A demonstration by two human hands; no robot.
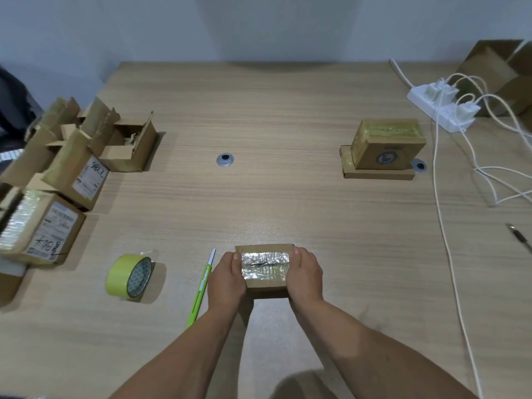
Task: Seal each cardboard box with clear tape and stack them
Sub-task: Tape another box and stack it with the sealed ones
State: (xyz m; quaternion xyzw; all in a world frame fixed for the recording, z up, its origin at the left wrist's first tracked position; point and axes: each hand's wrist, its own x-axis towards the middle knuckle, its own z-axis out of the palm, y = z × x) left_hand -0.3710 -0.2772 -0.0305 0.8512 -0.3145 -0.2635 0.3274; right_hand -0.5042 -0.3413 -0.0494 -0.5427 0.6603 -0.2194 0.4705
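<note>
Two hands clasp the small box (267, 283) at lower centre: left hand (227, 279) and right hand (306, 276) curl over its ends, thumbs on the tape (264, 262). Sweeping them outward should flatten the wrinkled strip.

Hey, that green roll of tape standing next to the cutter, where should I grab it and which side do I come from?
Come from above with the left hand, now holding the taped box. The tape roll stands on its rim, core facing the cutter, so pinch across its flat faces at the top, keeping clear of the loose tape end on the far side.
</note>
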